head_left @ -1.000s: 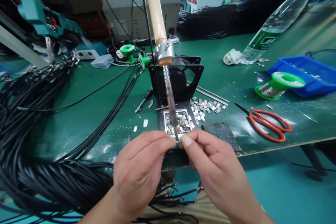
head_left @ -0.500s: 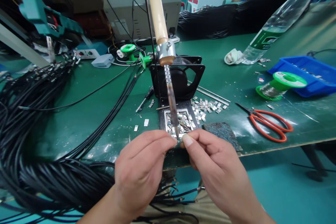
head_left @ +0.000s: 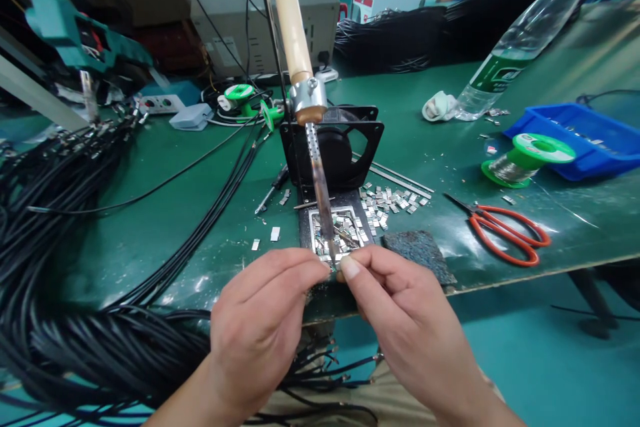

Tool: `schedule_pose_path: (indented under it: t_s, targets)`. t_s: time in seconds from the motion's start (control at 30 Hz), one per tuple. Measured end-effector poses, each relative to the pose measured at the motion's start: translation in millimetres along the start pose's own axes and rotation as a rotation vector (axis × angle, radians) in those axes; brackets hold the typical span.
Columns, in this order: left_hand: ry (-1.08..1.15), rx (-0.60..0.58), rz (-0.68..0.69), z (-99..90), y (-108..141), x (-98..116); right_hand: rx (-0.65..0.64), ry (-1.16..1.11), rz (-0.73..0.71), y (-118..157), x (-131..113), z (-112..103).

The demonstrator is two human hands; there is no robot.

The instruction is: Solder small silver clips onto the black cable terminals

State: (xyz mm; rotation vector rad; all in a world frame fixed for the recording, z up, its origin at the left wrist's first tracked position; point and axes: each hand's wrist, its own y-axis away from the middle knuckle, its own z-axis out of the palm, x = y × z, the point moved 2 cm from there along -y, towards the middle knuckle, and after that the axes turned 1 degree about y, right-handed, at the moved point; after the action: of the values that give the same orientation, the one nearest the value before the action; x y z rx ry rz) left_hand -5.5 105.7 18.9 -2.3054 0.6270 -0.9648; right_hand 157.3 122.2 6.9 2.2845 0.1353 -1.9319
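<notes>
One big green desk (head_left: pixel 420 147) carries nearly everything, with a fat bundle of black cables (head_left: pixel 115 353) sprawling down its left side and over the front edge. Boxy grey machine (head_left: pixel 315 20) at the back, another heap of black cable (head_left: pixel 390 40) right of it. Far right you've got a clear bottle (head_left: pixel 505 60) leaning in the view, a blue bin (head_left: pixel 610 160) in front of it.

Both hands are front and center, left hand (head_left: pixel 260 320) and right hand (head_left: pixel 405 320) nearly meeting. Between them comes a wood-handled soldering iron (head_left: pixel 320 180), clamped at a slant, tip pointing down at the fingertips. Black fan (head_left: pixel 327 157) stands right behind the iron. Orange-handled scissors (head_left: pixel 505 230) lie off to the right, with a green solder spool (head_left: pixel 525 157) just beyond and a rough dark pad (head_left: pixel 420 257) closer in.

Under the iron sits a little tray (head_left: pixel 313 233) of metal bits, more silvery pieces (head_left: pixel 387 200) scattered beside it. Smallest of all is the tiny part (head_left: pixel 334 269) at the iron's tip: fingers of both hands are pinched on it, hiding most, so can't tell if it's one piece or two.
</notes>
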Motion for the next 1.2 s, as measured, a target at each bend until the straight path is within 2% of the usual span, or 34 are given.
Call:
schedule_pose_path:
  t_s: [0.33, 0.57, 0.77, 0.87, 1.07, 1.2]
  targets:
    - [0.015, 0.007, 0.000, -2.6, 5.0, 2.7, -0.027, 0.062, -0.028, 5.9, 0.9, -2.3]
    - [0.032, -0.016, -0.003, -7.9, 17.6, 14.3, 0.008, 0.127, -0.168, 23.0, 6.4, -5.1]
    - [0.048, -0.007, 0.005, -12.4, 23.9, 25.0, -0.001, 0.179, -0.216, 30.8, -5.1, -7.4]
    - [0.059, 0.011, 0.004, -12.7, 25.4, 30.7, 0.009, 0.147, -0.183, 34.9, -9.3, -8.8]
    - [0.200, 0.099, -0.104, -8.6, 30.4, 41.1, 0.009, 0.067, -0.082, 46.0, -10.8, -9.0]
    - [0.202, 0.150, -0.121, -6.3, 35.2, 47.6, -0.006, 0.018, -0.052, 52.1, -14.3, -7.5]
